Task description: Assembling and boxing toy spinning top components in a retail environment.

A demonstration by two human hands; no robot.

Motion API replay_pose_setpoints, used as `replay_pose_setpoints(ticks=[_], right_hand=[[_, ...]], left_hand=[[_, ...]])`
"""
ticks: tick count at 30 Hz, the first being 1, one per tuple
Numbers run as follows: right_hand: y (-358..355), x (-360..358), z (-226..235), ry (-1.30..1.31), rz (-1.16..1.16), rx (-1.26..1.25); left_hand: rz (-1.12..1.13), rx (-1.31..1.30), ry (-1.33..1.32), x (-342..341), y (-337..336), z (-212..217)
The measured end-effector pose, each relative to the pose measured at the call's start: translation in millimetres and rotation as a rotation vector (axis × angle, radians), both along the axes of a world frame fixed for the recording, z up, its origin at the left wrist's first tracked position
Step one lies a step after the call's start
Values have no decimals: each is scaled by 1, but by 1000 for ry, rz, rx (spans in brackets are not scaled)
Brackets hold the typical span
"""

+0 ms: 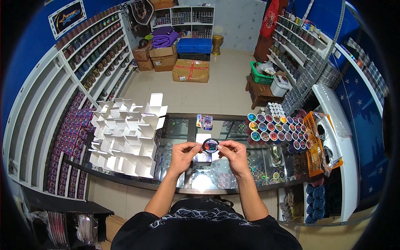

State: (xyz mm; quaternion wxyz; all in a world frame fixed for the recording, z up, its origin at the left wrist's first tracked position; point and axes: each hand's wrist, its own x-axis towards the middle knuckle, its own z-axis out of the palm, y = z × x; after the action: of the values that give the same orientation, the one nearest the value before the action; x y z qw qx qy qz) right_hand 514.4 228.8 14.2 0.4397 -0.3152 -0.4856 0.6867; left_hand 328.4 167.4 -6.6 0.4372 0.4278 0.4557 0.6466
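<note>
A round black-rimmed container point(211, 145) with a colourful picture on its top is held up over the glass counter. My left hand point(183, 156) pinches its left edge between thumb and fingertips. On the opposite edge, the thumb and fingers of my right hand point(234, 156) are closed. Just below it, partly covered, is a small pale box point(203, 157) with a printed face. Beyond my hands lie small colourful printed cards point(204, 123).
Open white boxes point(129, 139) crowd the counter's left part. Rows of round containers with coloured lids point(277, 128) stand at right, beside an orange basket point(318, 146). The glass counter point(173, 127) has a dark front edge. A taped carton point(191, 71) sits on the floor beyond.
</note>
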Motion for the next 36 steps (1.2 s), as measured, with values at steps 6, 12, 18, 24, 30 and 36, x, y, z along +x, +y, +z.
replay_pose_setpoints(ticks=[6, 12, 18, 24, 30, 36], right_hand=[[5, 3, -2, -18, -31, 43], [12, 7, 1, -5, -39, 22], [9, 3, 3, 101, -50, -1], [12, 6, -3, 87, 4, -33], [7, 5, -7, -17, -52, 72], [11, 4, -26, 6, -63, 95]], left_hand=[[7, 1, 16, 0, 0, 5], [29, -12, -4, -8, 2, 5], [60, 29, -80, -7, 4, 11], [-42, 77, -3, -18, 6, 12], [-75, 50, 150, -21, 6, 46], [8, 354, 828, -25, 32, 93]])
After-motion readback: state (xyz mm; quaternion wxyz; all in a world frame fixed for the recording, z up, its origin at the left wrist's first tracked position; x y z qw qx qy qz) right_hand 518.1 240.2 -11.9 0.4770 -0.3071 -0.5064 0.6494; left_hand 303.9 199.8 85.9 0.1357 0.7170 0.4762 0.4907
